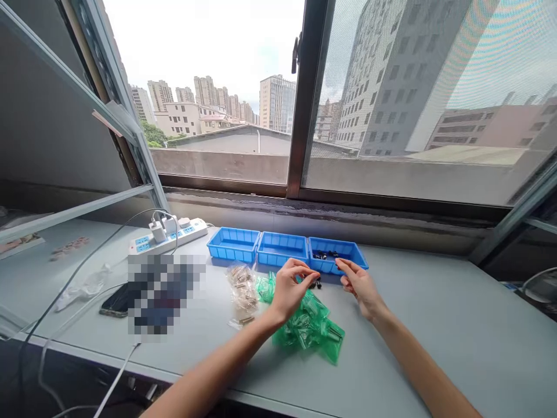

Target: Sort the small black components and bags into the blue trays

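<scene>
My left hand (pixel 289 291) is above the green plastic bags (pixel 307 322), thumb and fingertips pinched together. Whatever it may grip is too small to make out. At the front edge of the right blue bin (pixel 360 262), my right hand (pixel 360 285) is also closed in a pinch, and its fingertips hide what is between them. Small black parts (pixel 326 254) lie inside that bin. More black pieces (pixel 318 283) rest on the table between my hands, partly hidden by my left fingers. Left of the green bags is a clear bag of metallic-looking pins (pixel 243 290).
Two further blue bins, the middle one (pixel 282 255) and the left one (pixel 232 251), stand in the same row below the window. A power strip (pixel 191 231), cables and a dark phone (pixel 116 301) occupy the table's left side. Metal frame posts (pixel 150 157) rise there.
</scene>
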Motion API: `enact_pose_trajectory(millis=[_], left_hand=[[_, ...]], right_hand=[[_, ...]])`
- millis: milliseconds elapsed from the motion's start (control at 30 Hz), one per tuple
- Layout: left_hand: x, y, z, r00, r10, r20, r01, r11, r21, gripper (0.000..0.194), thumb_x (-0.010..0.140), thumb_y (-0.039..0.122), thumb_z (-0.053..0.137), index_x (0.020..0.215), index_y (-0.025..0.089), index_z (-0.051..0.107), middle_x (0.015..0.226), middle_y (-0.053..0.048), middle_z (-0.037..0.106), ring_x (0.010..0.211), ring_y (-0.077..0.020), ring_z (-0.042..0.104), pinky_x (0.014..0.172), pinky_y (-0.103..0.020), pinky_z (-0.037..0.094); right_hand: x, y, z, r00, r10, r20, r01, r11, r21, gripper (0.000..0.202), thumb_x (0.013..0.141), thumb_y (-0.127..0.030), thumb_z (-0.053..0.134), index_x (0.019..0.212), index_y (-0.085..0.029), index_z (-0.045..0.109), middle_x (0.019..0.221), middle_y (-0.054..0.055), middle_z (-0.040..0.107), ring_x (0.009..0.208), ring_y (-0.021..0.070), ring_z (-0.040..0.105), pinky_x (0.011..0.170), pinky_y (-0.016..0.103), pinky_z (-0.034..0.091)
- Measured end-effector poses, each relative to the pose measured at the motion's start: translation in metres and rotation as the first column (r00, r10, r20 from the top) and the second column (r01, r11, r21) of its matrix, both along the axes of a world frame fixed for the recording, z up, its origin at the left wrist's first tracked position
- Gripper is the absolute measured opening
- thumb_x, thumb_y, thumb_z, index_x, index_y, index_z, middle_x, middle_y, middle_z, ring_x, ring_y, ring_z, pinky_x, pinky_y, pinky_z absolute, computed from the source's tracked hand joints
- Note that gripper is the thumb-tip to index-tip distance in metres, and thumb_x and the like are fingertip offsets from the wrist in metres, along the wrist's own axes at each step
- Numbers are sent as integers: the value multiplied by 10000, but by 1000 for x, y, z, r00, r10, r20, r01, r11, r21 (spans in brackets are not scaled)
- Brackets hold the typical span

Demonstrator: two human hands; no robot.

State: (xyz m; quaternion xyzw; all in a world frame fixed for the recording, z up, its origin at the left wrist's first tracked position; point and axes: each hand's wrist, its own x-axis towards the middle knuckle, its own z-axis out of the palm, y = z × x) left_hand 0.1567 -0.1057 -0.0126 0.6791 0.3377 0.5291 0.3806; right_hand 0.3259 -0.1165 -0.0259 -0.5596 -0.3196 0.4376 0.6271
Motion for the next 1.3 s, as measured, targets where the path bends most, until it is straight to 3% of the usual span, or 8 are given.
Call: enact_pose_trajectory(millis=[133, 267, 500, 733, 800, 967, 1067, 1300], left_hand=[[2, -3, 2, 1000, 29, 7, -29, 997, -74, 309, 677, 484, 696, 571, 193, 686, 733, -36, 575, 735, -163, 559, 681, -282, 444], [2, -3, 4, 998, 38, 54, -29, 985, -169, 473, 804, 516, 475, 512, 182, 641, 703, -43, 547, 722, -162, 535, 702, -295, 430], [1, 0, 8, 994, 21, 104, 5, 971, -240, 405, 760, 429, 409, 526, 173, 619, 705, -42, 532, 653, -146, 494, 559, -252, 390], [1, -1, 8, 997, 2, 72, 16, 969, -247, 383, 753, 412, 395, 533, 173, 598, 707, -43, 541, 666, -147, 495, 566, -246, 388], [0, 0, 8, 997, 11, 73, 6, 971, -237, 370, 771, 428, 429, 602, 173, 636, 724, -37, 553, 659, -140, 494, 570, -241, 392], [-1, 5, 4, 990, 111, 83, -93, 976, -196, 321, 766, 435, 594, 980, 211, 678, 864, -34, 602, 673, -124, 526, 571, -223, 417], [-2, 10, 2, 990, 122, 70, -112, 985, -135, 248, 751, 422, 636, 841, 209, 724, 880, -43, 593, 711, -123, 538, 578, -215, 421], [-1, 12, -1, 992, 108, 70, -98, 985, -140, 180, 682, 373, 720, 674, 193, 720, 827, -26, 559, 640, -96, 518, 575, -223, 428]], right_hand=[[6, 3, -3, 989, -73, 127, 65, 995, 73, 454, 514, -520, 752, 812, -184, 688, 804, 37, 663, 405, 51, 404, 348, 215, 288], [5, 4, 0, 967, -153, 204, 132, 985, 113, 542, 479, -592, 732, 809, -164, 686, 820, 65, 682, 391, 50, 399, 345, 221, 290], [13, 3, -1, 890, -238, 390, 203, 971, 129, 520, 579, -604, 665, 843, -157, 692, 796, 71, 685, 413, 79, 463, 415, 253, 377], [9, 1, 0, 870, -124, 477, 37, 982, 188, 607, 635, -630, 634, 1069, -207, 654, 1034, 98, 677, 459, 116, 543, 405, 258, 377], [7, -1, 0, 810, -137, 569, 22, 979, 204, 498, 677, -633, 599, 917, -209, 698, 967, 85, 691, 454, 122, 546, 453, 277, 399], [4, -7, 0, 524, -161, 837, -37, 977, 211, 406, 775, -583, 511, 690, -235, 700, 927, 52, 684, 503, 130, 565, 514, 279, 389], [3, -7, -1, 439, -93, 894, -109, 982, 155, 370, 798, -542, 504, 705, -248, 708, 918, 34, 682, 512, 120, 565, 512, 260, 377], [2, -7, -6, 356, 64, 932, -225, 974, 19, 257, 812, -396, 496, 763, -285, 723, 945, 11, 684, 524, 124, 562, 520, 263, 384]])
